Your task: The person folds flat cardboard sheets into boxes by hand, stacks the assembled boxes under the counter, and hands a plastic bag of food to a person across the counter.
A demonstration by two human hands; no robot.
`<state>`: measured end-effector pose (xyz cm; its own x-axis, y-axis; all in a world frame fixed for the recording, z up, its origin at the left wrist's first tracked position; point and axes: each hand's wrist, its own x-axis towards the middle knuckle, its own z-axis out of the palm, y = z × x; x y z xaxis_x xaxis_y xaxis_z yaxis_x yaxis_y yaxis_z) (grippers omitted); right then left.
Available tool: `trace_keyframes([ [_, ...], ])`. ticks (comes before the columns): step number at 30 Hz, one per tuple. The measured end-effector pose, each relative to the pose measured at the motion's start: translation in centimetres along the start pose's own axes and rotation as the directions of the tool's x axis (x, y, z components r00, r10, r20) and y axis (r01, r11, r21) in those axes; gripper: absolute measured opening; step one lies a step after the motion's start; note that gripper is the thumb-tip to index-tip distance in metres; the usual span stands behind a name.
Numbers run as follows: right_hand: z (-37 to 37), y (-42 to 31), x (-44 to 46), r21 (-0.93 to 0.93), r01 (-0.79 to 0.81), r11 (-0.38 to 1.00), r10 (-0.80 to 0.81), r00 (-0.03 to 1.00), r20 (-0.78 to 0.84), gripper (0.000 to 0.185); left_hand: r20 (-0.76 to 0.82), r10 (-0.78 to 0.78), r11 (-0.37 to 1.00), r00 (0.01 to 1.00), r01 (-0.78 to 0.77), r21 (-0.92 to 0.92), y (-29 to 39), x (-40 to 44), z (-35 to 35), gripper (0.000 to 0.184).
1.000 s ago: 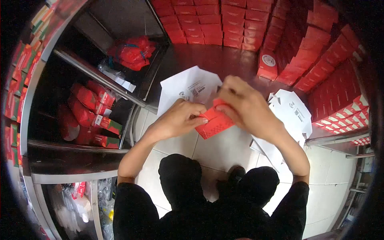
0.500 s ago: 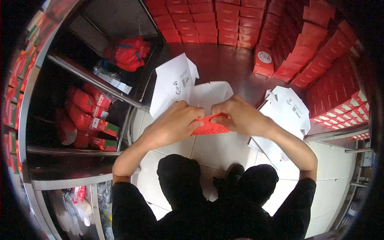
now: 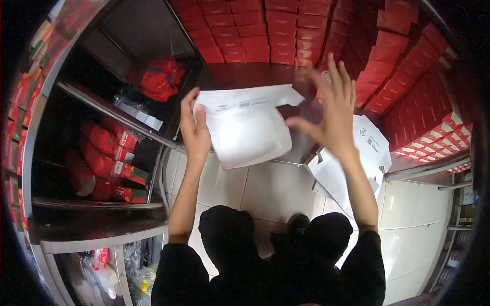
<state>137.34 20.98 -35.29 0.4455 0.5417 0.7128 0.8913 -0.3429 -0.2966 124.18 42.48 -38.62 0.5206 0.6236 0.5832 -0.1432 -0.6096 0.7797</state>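
A partly folded cardboard box (image 3: 250, 137), white inside with its lid panel standing up, is tipped towards me above the tiled floor. Black print runs along the lid. My left hand (image 3: 195, 127) grips the lid's left edge, thumb on the white face and the fingers around the back. To the right, my right hand (image 3: 334, 109) is raised with its fingers spread, slightly blurred, and holds nothing. Its thumb is close to the box's right side; contact cannot be made out. Below it lies a stack of flat white box sheets (image 3: 370, 148).
Stacks of red boxes (image 3: 235, 30) line the back, and more red boxes (image 3: 418, 122) rise at the right. At left, a dark shelf with a metal rail (image 3: 117, 112) holds red packages (image 3: 109, 153). Pale tiles (image 3: 265, 194) lie below.
Both hands have left the box's red near edge. The left now holds the lid's left side, while the right has lifted away and opened. The box interior has turned towards me.
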Motion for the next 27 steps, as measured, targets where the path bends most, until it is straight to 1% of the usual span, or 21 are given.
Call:
trace_keyframes([
  [1,0.4,1.7,0.4,-0.029,-0.071,0.997,0.070,0.997,-0.041,0.063,-0.041,-0.056,0.996,0.998,0.053,-0.078,-0.8,-0.1,0.6,0.029],
  [2,1.7,2.9,0.1,0.337,-0.186,0.923,0.115,0.969,0.220,0.063,-0.073,-0.109,0.983,0.991,0.097,-0.155,-1.6,0.0,1.2,0.028],
  [3,4.1,4.1,-1.1,0.610,-0.361,0.705,0.054,0.885,0.462,0.063,-0.125,-0.152,0.979,0.980,0.132,-0.152,-2.2,-0.1,2.1,0.026],
  [4,7.8,4.8,-3.5,0.546,-0.601,0.584,0.240,0.770,0.592,0.061,-0.181,-0.194,0.968,0.964,0.159,-0.194,-3.6,-0.3,3.5,0.029],
  [5,9.9,4.0,-4.4,0.567,-0.564,0.600,0.262,0.808,0.527,0.060,-0.131,-0.220,0.925,0.967,0.164,-0.342,-4.0,-1.1,4.9,0.033],
  [6,12.6,2.4,-5.6,0.738,-0.446,0.506,0.426,0.873,0.235,0.057,-0.077,-0.243,0.859,0.967,0.177,-0.480,-4.4,-2.0,5.8,0.040],
  [7,12.3,2.1,-4.9,0.658,-0.481,0.580,0.478,0.855,0.203,0.057,-0.047,-0.096,0.961,0.994,0.081,-0.264,-5.5,-2.3,6.1,0.045],
  [8,14.1,3.9,-5.3,0.624,-0.484,0.614,0.463,0.861,0.212,0.054,0.015,0.047,0.998,0.999,-0.046,-0.043,-6.8,-2.3,6.3,0.050],
  [10,18.2,9.4,-7.5,0.550,-0.496,0.672,0.438,0.865,0.246,0.049,0.305,0.061,0.992,0.950,-0.091,0.085,-9.4,-2.6,4.9,0.059],
  [11,17.3,10.5,-7.4,0.590,-0.377,0.714,0.289,0.926,0.243,0.037,0.369,0.033,0.971,0.929,-0.117,0.210,-11.2,-2.9,3.9,0.046],
  [12,16.9,11.6,-7.7,0.469,-0.316,0.824,0.227,0.945,0.237,0.031,0.423,0.007,0.932,0.906,-0.159,0.325,-13.1,-3.0,3.3,0.034],
  [14,16.6,12.9,-9.4,0.194,-0.159,0.968,0.105,0.960,0.259,0.022,0.494,-0.141,0.841,0.858,-0.159,0.518,-16.8,-3.8,1.9,0.019],
  [15,15.6,11.8,-10.1,-0.086,-0.104,0.991,0.122,0.961,0.249,0.018,0.515,-0.226,0.778,0.827,-0.165,0.607,-17.7,-4.3,1.6,0.020],
  [18,18.7,12.6,-13.5,0.068,-0.342,0.937,0.313,0.910,0.273,0.025,0.399,-0.178,0.922,0.899,0.011,0.387,-16.7,-6.5,2.9,0.032],
  [19,19.3,12.7,-14.3,0.187,-0.405,0.895,0.354,0.899,0.257,0.025,0.411,-0.400,0.885,0.819,0.230,0.405,-17.9,-7.0,3.1,0.041],
  [20,19.1,12.3,-14.2,0.245,-0.486,0.839,0.422,0.865,0.271,0.024,0.354,-0.544,0.839,0.761,0.503,0.210,-18.7,-7.5,3.4,0.045],
  [21,18.8,11.8,-14.2,0.300,-0.561,0.771,0.487,0.824,0.290,0.024,0.331,-0.675,0.697,0.660,0.717,-0.009,-19.4,-8.1,3.6,0.049],
  [22,18.5,11.5,-14.1,0.352,-0.628,0.694,0.545,0.778,0.312,0.024,0.343,-0.776,0.477,0.530,0.848,-0.231,-19.0,-8.1,3.9,0.053],
  [23,18.5,11.4,-14.1,0.288,-0.626,0.725,0.536,0.775,0.335,0.025,0.251,-0.871,0.401,0.423,0.906,-0.135,-18.6,-8.1,4.2,0.061],
  [25,18.3,11.2,-14.5,0.154,-0.610,0.777,0.522,0.761,0.384,0.026,0.309,-0.836,0.465,0.454,0.884,-0.041,-17.0,-7.9,4.3,0.062],
  [27,18.0,11.3,-14.5,0.058,-0.664,0.745,0.519,0.633,0.575,0.032,0.386,-0.815,0.444,0.432,0.894,-0.062,-16.0,-7.7,4.1,0.060],
])
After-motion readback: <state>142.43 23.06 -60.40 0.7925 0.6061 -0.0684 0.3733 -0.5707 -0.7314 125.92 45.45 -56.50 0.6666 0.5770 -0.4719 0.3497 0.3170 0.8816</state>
